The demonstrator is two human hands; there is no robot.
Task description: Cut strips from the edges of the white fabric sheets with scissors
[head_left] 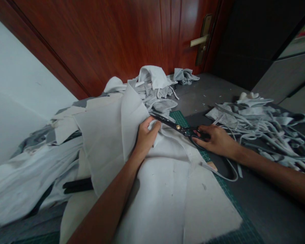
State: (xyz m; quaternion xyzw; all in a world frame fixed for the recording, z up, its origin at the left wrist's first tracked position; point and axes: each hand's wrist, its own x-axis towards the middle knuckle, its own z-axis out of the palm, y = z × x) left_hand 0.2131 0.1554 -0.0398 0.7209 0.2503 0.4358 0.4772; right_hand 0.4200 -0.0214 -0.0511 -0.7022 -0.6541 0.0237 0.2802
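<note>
My right hand [215, 139] is wrapped round the handles of black tailor's scissors [178, 127], whose blades point left toward my other hand. The blades look nearly closed along the edge of a light grey fabric piece [165, 179]. My left hand [147, 134] pinches a folded part of this fabric right beside the blade tips. Part of the material stands up in a tall flap [133, 117] to the left of that hand. Beneath the fabric lies a green cutting mat [180, 118]. A narrow trimmed strip [230, 174] curls by the fabric's right edge.
At the right is a tangled heap of grey strips and scraps [256, 125]. More cloth scraps [157, 91] lie at the back, before a brown wooden door [112, 44]. White and grey fabric [40, 173] is piled on the left against a pale wall [22, 78].
</note>
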